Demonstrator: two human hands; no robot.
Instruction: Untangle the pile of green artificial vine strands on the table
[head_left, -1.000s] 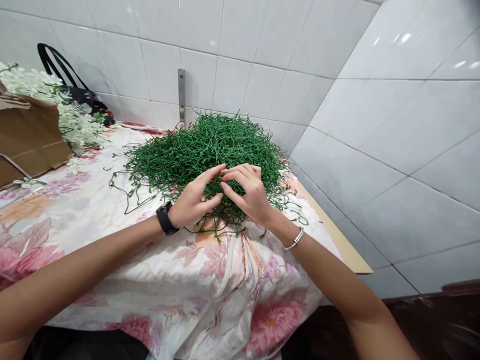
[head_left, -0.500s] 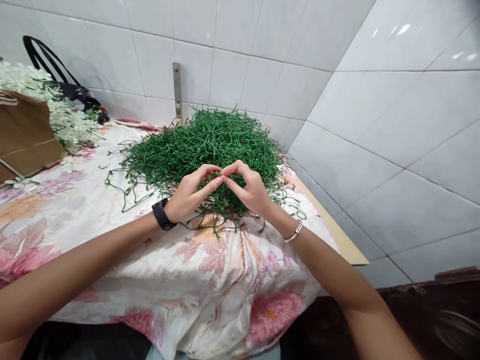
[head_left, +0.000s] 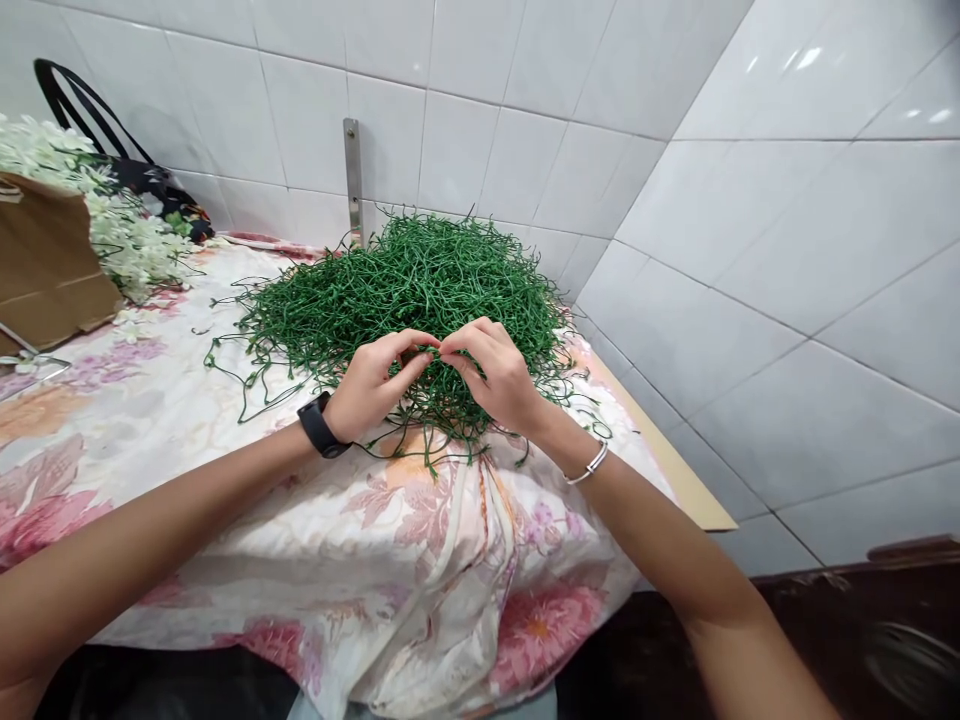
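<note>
A large tangled heap of thin green stems [head_left: 450, 270] lies on the floral cloth [head_left: 247, 530]. In front of the heap, my left hand [head_left: 379, 385], with a black band at the wrist, has thumb and forefinger pinched. My right hand [head_left: 495, 375], with a silver bangle on its wrist, is pinched too, its fingertips meeting those of my left hand. Whatever lies between the fingertips is too small to make out against the green stems. Loose stems trail out at the left of the heap and below my hands.
White artificial flowers [head_left: 142, 240] and a brown cardboard piece [head_left: 52, 260] are at the left, with a dark bag [head_left: 146, 185] behind. A metal strip [head_left: 352, 180] stands against the tiled wall. A cardboard edge [head_left: 675, 460] shows at the right.
The fingers of my right hand have curled over and its back has turned more upward. My left hand has shifted slightly left, still pinched. The heap looks unchanged.
</note>
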